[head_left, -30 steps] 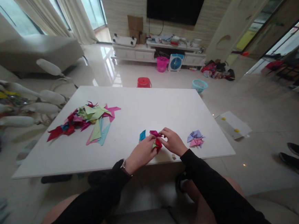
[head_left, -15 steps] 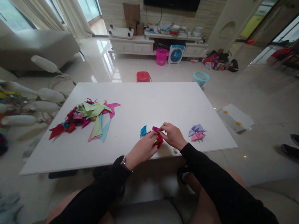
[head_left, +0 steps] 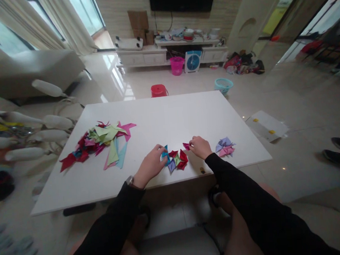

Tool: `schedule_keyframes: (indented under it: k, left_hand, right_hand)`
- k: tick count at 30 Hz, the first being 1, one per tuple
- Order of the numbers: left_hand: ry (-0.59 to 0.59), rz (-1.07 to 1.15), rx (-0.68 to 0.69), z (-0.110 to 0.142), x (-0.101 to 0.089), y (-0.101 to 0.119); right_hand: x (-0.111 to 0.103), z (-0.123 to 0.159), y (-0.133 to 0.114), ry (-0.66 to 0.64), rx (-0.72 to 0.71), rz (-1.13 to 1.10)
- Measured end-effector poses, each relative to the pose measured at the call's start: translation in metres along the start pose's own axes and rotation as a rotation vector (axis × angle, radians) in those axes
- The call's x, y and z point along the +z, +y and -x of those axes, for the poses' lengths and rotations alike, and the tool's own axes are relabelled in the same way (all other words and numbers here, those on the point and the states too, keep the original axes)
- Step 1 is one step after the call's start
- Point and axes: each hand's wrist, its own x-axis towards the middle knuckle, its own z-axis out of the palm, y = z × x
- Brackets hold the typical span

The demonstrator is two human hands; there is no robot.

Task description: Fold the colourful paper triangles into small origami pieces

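My right hand pinches a small magenta folded paper piece just above the white table. My left hand has its fingertips closed on a blue folded paper piece near the front edge. Between my hands lies a cluster of folded pieces: a red one, a light green one and a purple one. To the right of my right hand sit lavender folded papers and a pink one.
A heap of coloured folded paper spreads over the left of the white table. A small dark sticker-like spot is by the front edge. Beyond the table stand a red bucket and a light blue basket.
My hands have moved apart. The left went from the cluster to the blue piece; the right drew the magenta piece away to the right, uncovering the cluster. The camera view has shifted slightly.
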Motion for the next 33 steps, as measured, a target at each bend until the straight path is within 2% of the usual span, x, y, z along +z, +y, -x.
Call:
schedule_keyframes:
  k: [12,22,30,33]
  left_hand:
    - [0.005,0.061,-0.049,0.014,-0.013,-0.016]
    - [-0.04,0.007,-0.05,0.018,-0.017,-0.021]
    - [-0.043,-0.042,-0.063,0.017,-0.018,-0.022]
    - [-0.036,-0.056,-0.097,0.014,-0.019,-0.032]
  right_hand:
    - [0.012,-0.027,-0.032,0.013,0.002,-0.008]
    - [0.02,-0.029,-0.041,-0.089,-0.068,-0.024]
    - [0.016,-0.024,-0.037,-0.025,-0.087,-0.085]
    - [0.012,-0.02,-0.034,-0.014,-0.102,-0.091]
